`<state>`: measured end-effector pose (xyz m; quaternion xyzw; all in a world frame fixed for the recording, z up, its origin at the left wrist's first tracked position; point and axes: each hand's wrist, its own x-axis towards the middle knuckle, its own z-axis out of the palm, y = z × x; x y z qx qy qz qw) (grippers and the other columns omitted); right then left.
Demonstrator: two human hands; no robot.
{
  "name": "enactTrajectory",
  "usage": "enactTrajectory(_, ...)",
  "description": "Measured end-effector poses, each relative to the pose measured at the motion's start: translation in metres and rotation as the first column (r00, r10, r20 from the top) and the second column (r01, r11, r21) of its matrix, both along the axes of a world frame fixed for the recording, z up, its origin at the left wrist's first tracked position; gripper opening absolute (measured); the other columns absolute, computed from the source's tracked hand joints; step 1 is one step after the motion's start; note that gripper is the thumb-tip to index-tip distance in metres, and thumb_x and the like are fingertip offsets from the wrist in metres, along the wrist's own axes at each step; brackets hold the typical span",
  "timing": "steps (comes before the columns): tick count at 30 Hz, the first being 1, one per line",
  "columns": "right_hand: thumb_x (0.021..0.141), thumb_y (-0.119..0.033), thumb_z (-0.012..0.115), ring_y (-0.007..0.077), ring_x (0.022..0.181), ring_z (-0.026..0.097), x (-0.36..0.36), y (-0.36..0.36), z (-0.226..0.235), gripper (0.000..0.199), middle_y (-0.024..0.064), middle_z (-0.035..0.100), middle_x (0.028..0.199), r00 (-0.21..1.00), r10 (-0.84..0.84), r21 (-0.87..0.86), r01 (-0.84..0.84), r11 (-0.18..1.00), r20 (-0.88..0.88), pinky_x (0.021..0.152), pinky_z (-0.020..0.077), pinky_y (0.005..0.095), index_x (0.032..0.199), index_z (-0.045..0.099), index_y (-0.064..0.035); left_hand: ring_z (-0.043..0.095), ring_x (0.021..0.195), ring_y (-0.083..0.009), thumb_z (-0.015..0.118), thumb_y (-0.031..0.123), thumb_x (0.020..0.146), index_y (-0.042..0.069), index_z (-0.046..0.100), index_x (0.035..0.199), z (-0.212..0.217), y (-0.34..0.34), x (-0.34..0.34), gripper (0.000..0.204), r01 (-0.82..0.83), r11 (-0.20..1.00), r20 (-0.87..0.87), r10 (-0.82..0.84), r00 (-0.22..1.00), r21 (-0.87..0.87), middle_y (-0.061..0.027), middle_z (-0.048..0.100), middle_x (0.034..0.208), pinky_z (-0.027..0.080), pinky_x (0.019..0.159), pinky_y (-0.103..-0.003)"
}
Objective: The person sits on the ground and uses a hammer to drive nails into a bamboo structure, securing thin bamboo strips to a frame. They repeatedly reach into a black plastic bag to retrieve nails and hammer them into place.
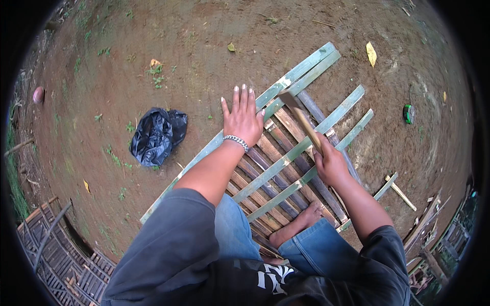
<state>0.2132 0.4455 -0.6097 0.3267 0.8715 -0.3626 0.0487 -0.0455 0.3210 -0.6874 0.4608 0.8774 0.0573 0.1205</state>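
Note:
My left hand (241,120) lies flat with its fingers stretched out, at the upper edge of a frame of bamboo slats. It touches the long greenish slat (301,67) along that edge. My right hand (332,162) is closed round the wooden handle of a hatchet-like tool (305,124). The tool's broad dark head is over the greenish slats, just right of my left hand; whether it touches them I cannot tell. Brown and dark slats (278,148) run crosswise under two more greenish strips (282,163). My bare foot (301,223) rests on the slats.
A crumpled black plastic bag (158,135) lies on the dirt to the left. At the right are a green-and-black round object (408,113), a yellow leaf (371,54) and crossed wood strips (400,193). A slatted bamboo structure (66,260) stands at lower left.

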Motion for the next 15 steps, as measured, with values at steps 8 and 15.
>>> enactTrajectory(8, 0.095, -0.010, 0.060, 0.0459, 0.107, 0.067, 0.000, -0.003, -0.005, 0.055, 0.0269, 0.066, 0.124, 0.974, -0.027, 0.043, 0.038, 0.998, -0.225, 0.092, 0.0561, 0.0486, 0.148, 0.043, -0.0095, 0.012, 0.158, -0.0343, 0.041, 0.043, 0.103, 0.001, 0.031, 0.157, -0.003, -0.002, 0.001, 0.069, -0.012, 1.000, -0.001, 0.012, 1.000, -0.008, -0.0181, 0.022, 0.168, 0.005, 0.125, -0.060)
enactTrajectory(15, 0.091, -0.005, 0.062, 0.0459, 0.104, 0.069, 0.000, -0.003, -0.007, 0.058, 0.0278, 0.066, 0.123, 0.997, 0.021, 0.084, -0.015, 0.996, -0.068, 0.087, 0.0582, 0.0494, 0.146, 0.043, -0.0061, 0.012, 0.158, -0.0335, 0.041, 0.044, 0.104, 0.001, 0.031, 0.158, -0.003, -0.001, 0.003, 0.069, -0.013, 1.000, 0.010, 0.013, 1.000, -0.013, -0.0182, 0.022, 0.168, 0.006, 0.126, -0.059)
